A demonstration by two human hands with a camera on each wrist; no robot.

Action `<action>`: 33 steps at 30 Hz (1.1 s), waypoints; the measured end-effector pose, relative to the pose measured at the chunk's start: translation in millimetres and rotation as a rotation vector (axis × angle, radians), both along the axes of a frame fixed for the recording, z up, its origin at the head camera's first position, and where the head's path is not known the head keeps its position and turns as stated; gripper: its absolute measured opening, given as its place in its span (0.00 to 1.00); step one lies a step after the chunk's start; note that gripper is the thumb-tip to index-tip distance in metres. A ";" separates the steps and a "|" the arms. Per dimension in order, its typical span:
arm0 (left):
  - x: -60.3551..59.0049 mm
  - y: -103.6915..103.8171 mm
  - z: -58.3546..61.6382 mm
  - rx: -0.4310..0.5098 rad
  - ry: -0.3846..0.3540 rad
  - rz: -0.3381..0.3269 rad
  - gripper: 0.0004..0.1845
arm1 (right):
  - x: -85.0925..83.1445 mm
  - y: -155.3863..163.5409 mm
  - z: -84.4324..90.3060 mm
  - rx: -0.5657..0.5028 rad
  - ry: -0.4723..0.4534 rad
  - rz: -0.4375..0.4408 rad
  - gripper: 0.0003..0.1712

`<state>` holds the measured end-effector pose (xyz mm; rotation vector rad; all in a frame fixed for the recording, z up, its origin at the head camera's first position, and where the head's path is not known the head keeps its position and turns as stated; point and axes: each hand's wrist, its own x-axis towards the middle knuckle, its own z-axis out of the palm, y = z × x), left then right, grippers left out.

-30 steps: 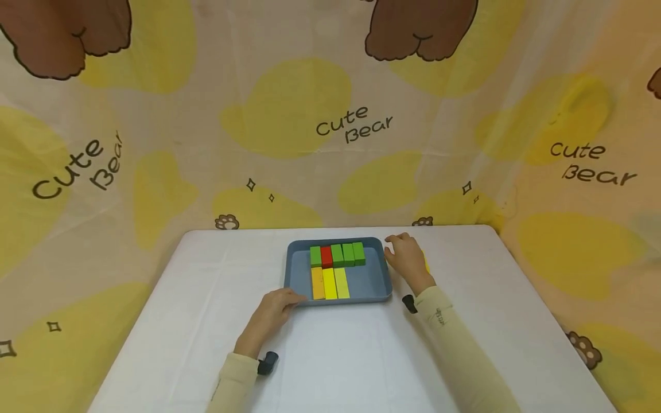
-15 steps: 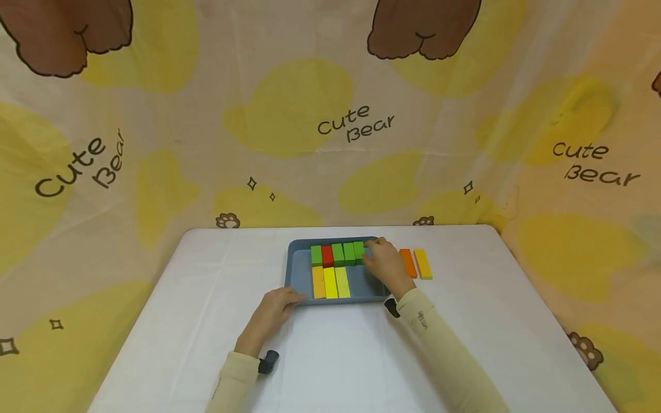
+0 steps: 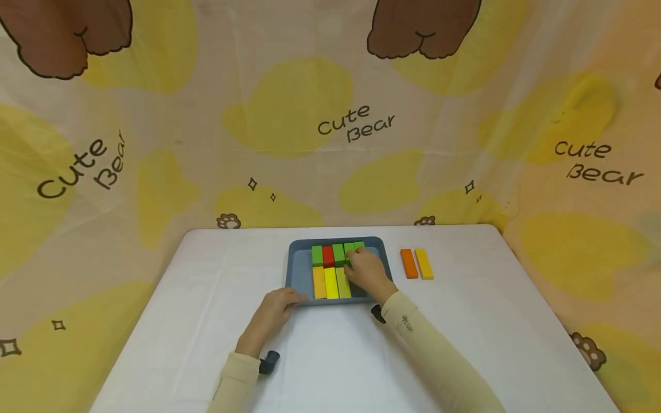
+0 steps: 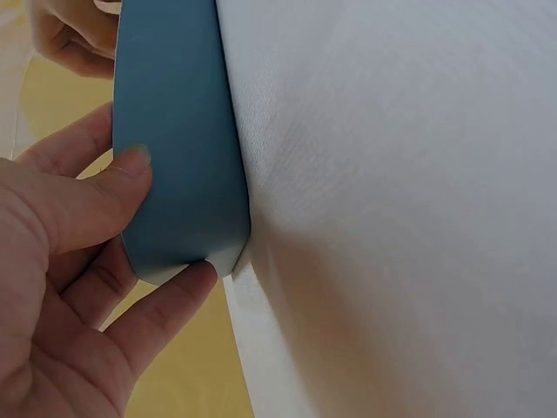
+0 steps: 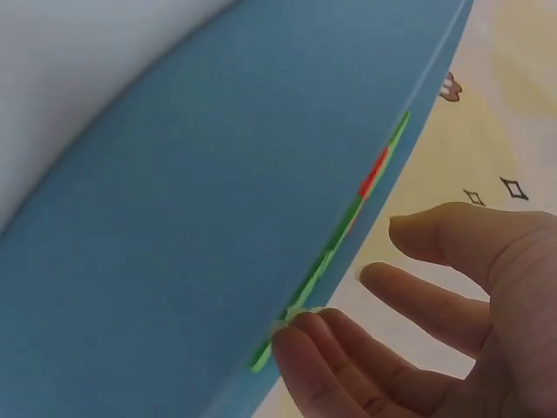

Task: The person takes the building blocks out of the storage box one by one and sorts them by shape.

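In the head view a blue-grey tray (image 3: 300,280) holds a back row of green blocks (image 3: 338,252) with one red block (image 3: 327,256) among them. In front of that row lie an orange-yellow block (image 3: 319,283), a yellow block (image 3: 331,283) and a yellow-green block (image 3: 342,284), side by side. My left hand (image 3: 276,307) grips the tray's near-left corner; its thumb presses the outer wall in the left wrist view. My right hand (image 3: 368,271) is over the tray's right half, fingertips at the green blocks, thumb apart and nothing visibly held. It hides part of the tray.
An orange block (image 3: 409,264) and a yellow block (image 3: 424,264) lie on the white table (image 3: 465,321) right of the tray. A patterned cloth wall (image 3: 289,172) rises behind the table and along its sides.
My right hand has moved left from beside the tray to over the blocks, uncovering the orange and yellow blocks on the table. My left hand stays at the tray corner.
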<state>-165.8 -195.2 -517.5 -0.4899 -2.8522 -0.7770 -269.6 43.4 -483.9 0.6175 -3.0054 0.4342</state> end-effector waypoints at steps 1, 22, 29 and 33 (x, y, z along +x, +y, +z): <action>0.1 -0.1 -0.3 0.001 -0.003 0.001 0.15 | 0.2 -1.6 -1.4 0.009 -0.004 0.003 0.19; 0.4 -1.7 -3.4 -0.009 -0.015 -0.004 0.17 | 9.1 -23.4 -10.9 0.032 -0.154 -0.050 0.24; -0.8 -1.3 -2.9 -0.013 -0.001 -0.005 0.15 | 8.7 -24.6 -9.9 0.018 -0.181 -0.029 0.21; -1.0 -1.1 -2.6 -0.010 -0.001 0.002 0.14 | 8.2 -25.2 -9.9 0.017 -0.193 -0.025 0.22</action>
